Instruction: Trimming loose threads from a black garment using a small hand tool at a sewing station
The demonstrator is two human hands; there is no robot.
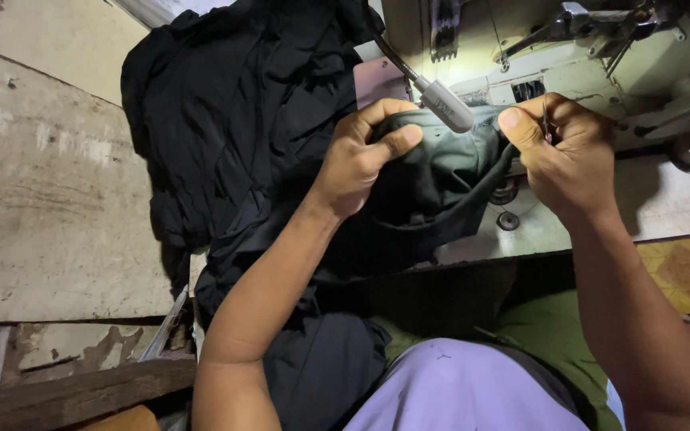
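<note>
My left hand (361, 156) pinches a fold of dark green-black fabric (433, 179) held up in front of the sewing machine (600, 56). My right hand (561, 152) grips the other edge of the same fabric and also holds a thin metal tool between thumb and fingers; its tip is barely visible. A small grey lamp head (447, 104) on a flexible neck shines just above the fabric, between both hands.
A large heap of black cloth (233, 120) lies on the left of the table and hangs down over my lap. The machine's pale bed (664, 199) extends right. A worn concrete floor (41, 199) and a wooden plank (65, 395) lie to the left.
</note>
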